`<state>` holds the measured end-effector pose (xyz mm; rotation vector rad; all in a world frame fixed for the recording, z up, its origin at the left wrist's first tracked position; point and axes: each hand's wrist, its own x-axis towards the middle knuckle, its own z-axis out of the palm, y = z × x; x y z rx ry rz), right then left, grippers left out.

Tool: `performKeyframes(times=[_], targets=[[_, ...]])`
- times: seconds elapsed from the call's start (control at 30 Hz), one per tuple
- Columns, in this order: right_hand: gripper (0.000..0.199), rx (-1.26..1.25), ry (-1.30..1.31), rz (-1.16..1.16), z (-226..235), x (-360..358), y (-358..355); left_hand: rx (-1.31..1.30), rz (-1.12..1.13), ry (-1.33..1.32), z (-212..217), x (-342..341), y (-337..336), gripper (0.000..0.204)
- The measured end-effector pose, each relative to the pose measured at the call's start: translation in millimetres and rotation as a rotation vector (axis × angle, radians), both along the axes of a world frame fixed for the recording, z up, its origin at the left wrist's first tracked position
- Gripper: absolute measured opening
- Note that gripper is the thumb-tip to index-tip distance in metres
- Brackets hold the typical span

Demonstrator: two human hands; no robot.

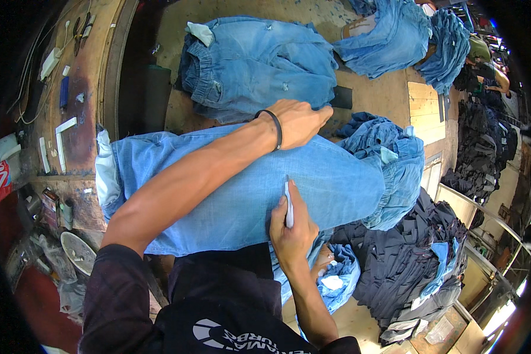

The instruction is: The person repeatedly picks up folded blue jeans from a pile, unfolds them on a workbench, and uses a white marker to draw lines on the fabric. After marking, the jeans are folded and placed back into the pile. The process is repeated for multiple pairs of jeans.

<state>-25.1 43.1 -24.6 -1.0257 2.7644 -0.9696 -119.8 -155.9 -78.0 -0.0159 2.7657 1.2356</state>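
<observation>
A pair of light blue jeans (330, 183) lies spread flat across the wooden worktable (389, 94) in front of me. My left hand (298, 121), a black band on its wrist, presses down on the far edge of the jeans. My right hand (289, 227) grips a thin white chalk-like stick (288, 203) with its tip touching the denim near the middle of the leg.
A pile of blue jeans (259, 62) sits behind, more denim (395, 32) at the back right. A stack of dark garments (413, 259) lies to my right. A side bench (71, 106) at left carries small tools. Another person (489, 74) works far right.
</observation>
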Motion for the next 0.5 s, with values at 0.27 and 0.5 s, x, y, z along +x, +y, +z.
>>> performKeyframes(times=[0.27, 0.5], targets=[[0.037, 0.095, -0.127, -0.009, 21.7, 25.0, 20.6, -0.007, 0.03, 0.096, -15.2, 0.0, 3.8, 0.014], [0.037, 0.031, -0.008, 0.006, 3.3, -0.9, 2.3, -0.002, 0.009, 0.047, -7.0, -0.2, 2.2, 0.02]])
